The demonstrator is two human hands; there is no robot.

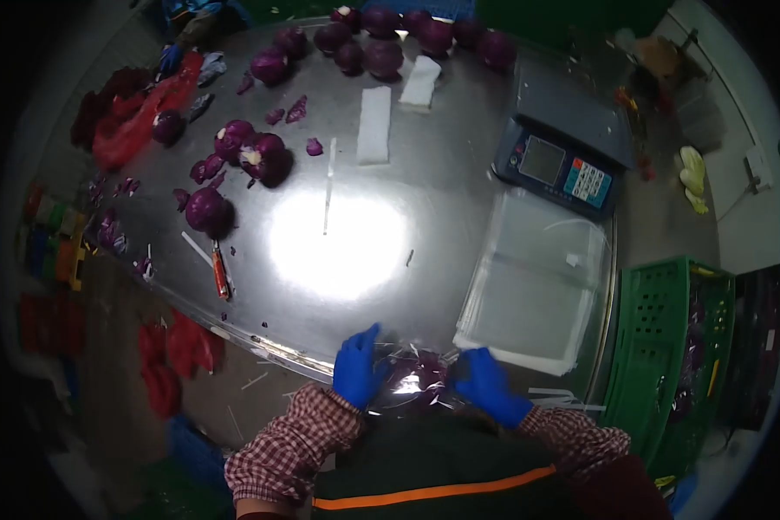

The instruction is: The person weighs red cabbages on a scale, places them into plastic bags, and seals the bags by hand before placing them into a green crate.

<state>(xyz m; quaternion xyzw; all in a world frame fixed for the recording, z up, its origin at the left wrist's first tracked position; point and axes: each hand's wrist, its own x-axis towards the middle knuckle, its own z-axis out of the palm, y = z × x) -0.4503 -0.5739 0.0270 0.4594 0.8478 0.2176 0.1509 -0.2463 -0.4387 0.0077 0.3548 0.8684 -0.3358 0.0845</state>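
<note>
On the shiny steel bench (459,173), at its near edge, your left hand (358,368) and right hand (485,386) each curl a tight grip around a purple cabbage (416,377) in clear wrap, so you seem to be wrapping it, which calls for a snug, even pull.

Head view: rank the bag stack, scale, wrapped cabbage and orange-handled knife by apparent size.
1. bag stack
2. scale, close to the stack and farther from the camera, so this pair is unsure
3. wrapped cabbage, nearest the camera
4. orange-handled knife
</note>
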